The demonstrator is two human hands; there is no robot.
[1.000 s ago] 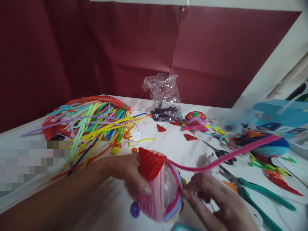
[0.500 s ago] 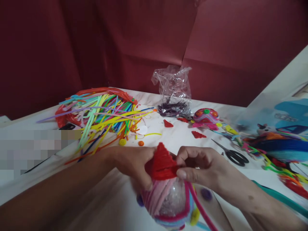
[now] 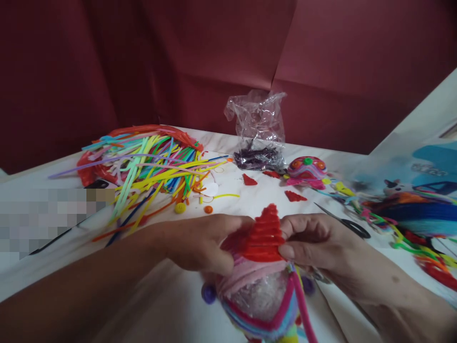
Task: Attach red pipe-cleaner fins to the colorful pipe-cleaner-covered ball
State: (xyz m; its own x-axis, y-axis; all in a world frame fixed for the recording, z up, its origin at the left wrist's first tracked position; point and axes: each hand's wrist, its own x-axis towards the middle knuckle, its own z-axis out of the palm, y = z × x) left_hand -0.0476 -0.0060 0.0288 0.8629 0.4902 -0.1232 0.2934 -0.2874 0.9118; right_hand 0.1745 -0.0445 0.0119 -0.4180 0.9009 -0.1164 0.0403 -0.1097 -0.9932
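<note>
I see my left hand [image 3: 203, 243] and right hand [image 3: 314, 243] pinching the red cone [image 3: 264, 234] atop the half-wrapped ball [image 3: 259, 295]; clear gaps remain uncovered.

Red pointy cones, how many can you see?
3: one red cone held between the left hand and right hand, on top of the wrapped ball; two small ones lying on the table. Others may be hidden.

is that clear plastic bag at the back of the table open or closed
Open. The plastic bag stands crumpled with its top edge gaping and unsealed, and a dark purple heap shows in its bottom part.
</note>
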